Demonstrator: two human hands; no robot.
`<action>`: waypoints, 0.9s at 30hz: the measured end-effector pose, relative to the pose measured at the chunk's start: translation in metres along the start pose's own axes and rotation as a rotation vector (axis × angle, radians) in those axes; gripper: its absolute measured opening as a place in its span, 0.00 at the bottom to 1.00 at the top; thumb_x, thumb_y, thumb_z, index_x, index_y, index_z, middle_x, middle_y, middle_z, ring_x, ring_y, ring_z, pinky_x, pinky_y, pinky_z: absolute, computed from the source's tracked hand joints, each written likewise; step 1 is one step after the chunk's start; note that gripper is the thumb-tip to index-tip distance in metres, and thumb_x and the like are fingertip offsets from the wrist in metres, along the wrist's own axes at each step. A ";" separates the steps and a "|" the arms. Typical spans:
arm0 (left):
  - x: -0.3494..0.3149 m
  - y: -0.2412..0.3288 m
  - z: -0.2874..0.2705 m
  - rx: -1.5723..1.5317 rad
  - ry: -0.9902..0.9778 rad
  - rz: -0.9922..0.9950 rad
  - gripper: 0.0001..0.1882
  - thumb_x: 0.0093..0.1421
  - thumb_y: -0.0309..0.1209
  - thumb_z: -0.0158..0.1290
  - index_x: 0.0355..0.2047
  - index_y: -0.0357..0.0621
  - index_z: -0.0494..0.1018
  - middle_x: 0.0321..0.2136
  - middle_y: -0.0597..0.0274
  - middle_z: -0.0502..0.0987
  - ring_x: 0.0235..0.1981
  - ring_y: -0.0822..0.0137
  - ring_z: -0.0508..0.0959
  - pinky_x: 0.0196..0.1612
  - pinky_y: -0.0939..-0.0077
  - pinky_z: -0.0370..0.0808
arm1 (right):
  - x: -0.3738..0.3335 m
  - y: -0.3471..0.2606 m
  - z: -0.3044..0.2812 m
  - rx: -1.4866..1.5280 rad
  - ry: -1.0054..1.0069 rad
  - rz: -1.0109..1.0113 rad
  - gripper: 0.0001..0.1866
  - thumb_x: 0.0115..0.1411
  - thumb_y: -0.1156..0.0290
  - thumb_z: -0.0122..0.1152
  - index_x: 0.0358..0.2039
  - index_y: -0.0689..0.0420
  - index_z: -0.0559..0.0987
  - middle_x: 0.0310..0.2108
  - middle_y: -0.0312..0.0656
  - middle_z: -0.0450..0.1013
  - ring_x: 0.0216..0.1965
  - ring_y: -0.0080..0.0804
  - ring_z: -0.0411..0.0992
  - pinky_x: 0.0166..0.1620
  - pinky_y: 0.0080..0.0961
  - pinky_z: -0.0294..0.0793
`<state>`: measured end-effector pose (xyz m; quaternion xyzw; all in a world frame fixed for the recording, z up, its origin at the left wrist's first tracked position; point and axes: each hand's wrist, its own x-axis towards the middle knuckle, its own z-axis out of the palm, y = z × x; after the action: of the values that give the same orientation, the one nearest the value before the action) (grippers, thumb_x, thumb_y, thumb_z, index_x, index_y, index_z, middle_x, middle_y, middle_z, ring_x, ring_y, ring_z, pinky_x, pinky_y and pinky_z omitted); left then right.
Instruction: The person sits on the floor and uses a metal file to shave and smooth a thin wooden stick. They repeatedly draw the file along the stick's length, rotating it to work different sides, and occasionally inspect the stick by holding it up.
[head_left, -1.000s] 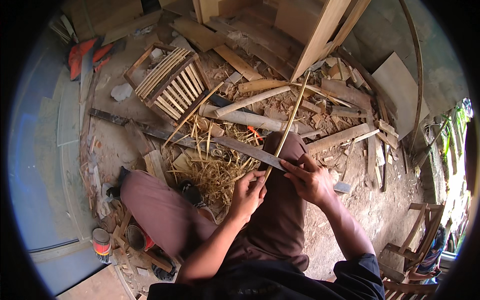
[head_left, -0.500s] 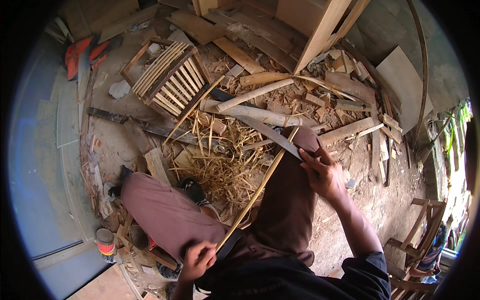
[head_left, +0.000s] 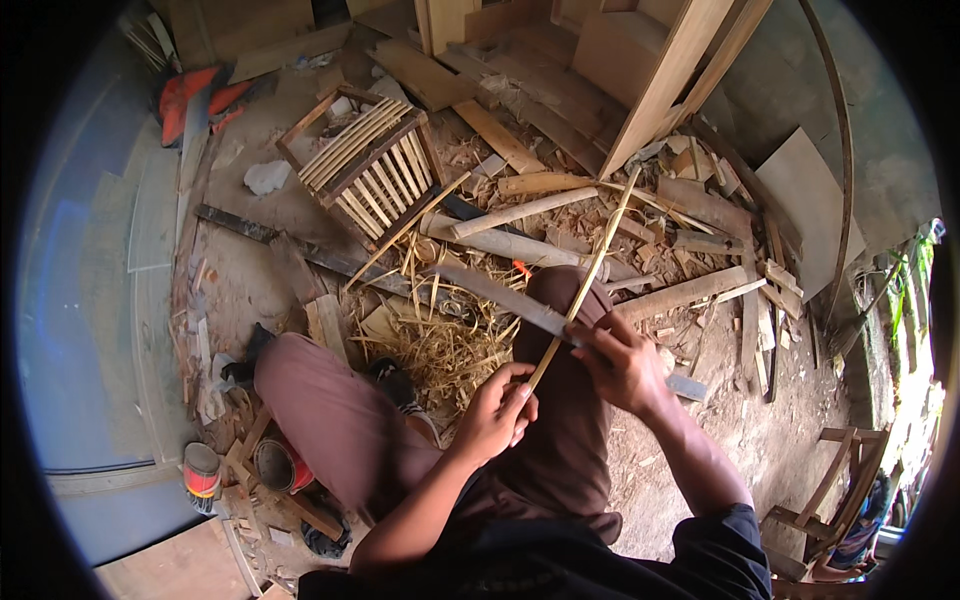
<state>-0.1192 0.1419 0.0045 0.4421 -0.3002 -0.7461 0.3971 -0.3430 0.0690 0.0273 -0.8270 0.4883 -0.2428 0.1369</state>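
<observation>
My left hand (head_left: 492, 415) pinches the lower end of a thin pale bamboo strip (head_left: 606, 243) above my lap. The strip slants up and away to the right, passing over my right knee. In my right hand (head_left: 625, 365) is a long, dark-bladed machete (head_left: 500, 294), its blade pointing to the far left. Blade and strip cross right at the fingers of this hand, over the thigh. A grey end piece (head_left: 688, 387) shows beyond the right wrist; whether it belongs to the machete I cannot tell. Curly bamboo shavings (head_left: 455, 360) lie heaped between my feet.
A slatted wooden frame (head_left: 370, 165) lies at the far left, near a bamboo pole (head_left: 490, 240). Planks and offcuts (head_left: 690, 300) litter the ground to the right. Two small cans (head_left: 202, 470) stand at the near left. A wooden chair (head_left: 835, 490) is at the near right.
My left hand has moved up and right from my lap, and the strip has slid farther away past the blade. The machete has shifted slightly left and nearer.
</observation>
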 end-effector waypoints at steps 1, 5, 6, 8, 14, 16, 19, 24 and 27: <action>0.007 -0.004 0.002 -0.032 0.021 -0.009 0.11 0.75 0.31 0.45 0.55 0.44 0.68 0.23 0.68 0.72 0.17 0.82 0.64 0.19 0.86 0.61 | -0.002 -0.001 0.000 0.003 -0.020 -0.004 0.14 0.60 0.62 0.68 0.47 0.37 0.83 0.36 0.37 0.73 0.22 0.48 0.77 0.23 0.45 0.76; 0.016 -0.010 0.004 0.039 0.068 0.042 0.11 0.75 0.31 0.45 0.53 0.43 0.69 0.22 0.69 0.71 0.18 0.82 0.64 0.19 0.85 0.60 | -0.002 -0.009 -0.003 0.009 -0.085 0.001 0.16 0.59 0.62 0.69 0.48 0.36 0.83 0.35 0.35 0.72 0.23 0.47 0.77 0.24 0.44 0.76; 0.015 -0.012 0.005 0.027 0.079 0.050 0.10 0.75 0.31 0.45 0.53 0.43 0.70 0.22 0.69 0.71 0.18 0.82 0.63 0.19 0.85 0.60 | -0.002 -0.009 -0.004 0.009 -0.101 0.007 0.16 0.59 0.62 0.69 0.48 0.36 0.83 0.35 0.35 0.72 0.24 0.47 0.77 0.24 0.44 0.76; 0.014 -0.014 0.006 0.006 0.097 0.076 0.10 0.75 0.31 0.46 0.51 0.42 0.71 0.21 0.70 0.70 0.18 0.82 0.63 0.20 0.85 0.60 | -0.001 -0.007 -0.004 0.007 -0.119 0.016 0.16 0.59 0.62 0.69 0.48 0.36 0.83 0.34 0.35 0.72 0.24 0.46 0.77 0.25 0.45 0.76; -0.010 -0.031 -0.009 0.058 0.169 0.116 0.09 0.74 0.29 0.47 0.49 0.40 0.72 0.19 0.71 0.68 0.19 0.82 0.63 0.21 0.84 0.60 | 0.003 -0.004 0.002 0.018 -0.071 0.050 0.14 0.58 0.63 0.70 0.46 0.37 0.84 0.33 0.34 0.72 0.24 0.46 0.77 0.25 0.44 0.76; -0.027 -0.039 -0.018 0.107 0.190 0.157 0.08 0.73 0.28 0.47 0.49 0.40 0.72 0.19 0.71 0.68 0.19 0.82 0.64 0.21 0.84 0.61 | 0.005 0.001 0.003 0.006 -0.047 0.056 0.14 0.58 0.63 0.70 0.46 0.38 0.84 0.33 0.35 0.73 0.24 0.47 0.77 0.25 0.43 0.76; -0.057 -0.040 -0.033 0.181 0.218 0.123 0.07 0.72 0.26 0.49 0.48 0.39 0.72 0.20 0.70 0.68 0.21 0.81 0.66 0.23 0.84 0.62 | 0.007 0.009 0.001 0.011 -0.056 0.046 0.13 0.58 0.64 0.70 0.45 0.39 0.84 0.33 0.35 0.74 0.25 0.47 0.77 0.25 0.43 0.76; -0.133 -0.039 -0.070 0.372 0.246 0.066 0.07 0.71 0.23 0.49 0.46 0.36 0.73 0.19 0.67 0.70 0.19 0.80 0.68 0.23 0.83 0.64 | 0.012 0.019 0.003 0.104 -0.001 0.109 0.12 0.58 0.68 0.70 0.43 0.45 0.84 0.32 0.38 0.74 0.28 0.48 0.78 0.28 0.42 0.76; -0.171 -0.042 -0.087 0.374 0.246 0.001 0.08 0.71 0.25 0.49 0.46 0.33 0.73 0.20 0.64 0.73 0.20 0.79 0.70 0.24 0.83 0.66 | 0.012 0.021 0.003 0.109 0.002 0.132 0.13 0.58 0.69 0.70 0.44 0.46 0.84 0.32 0.39 0.75 0.28 0.50 0.78 0.28 0.42 0.76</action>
<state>-0.0042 0.3018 0.0053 0.5956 -0.3828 -0.6178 0.3421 -0.3520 0.0485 0.0186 -0.7840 0.5279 -0.2604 0.1970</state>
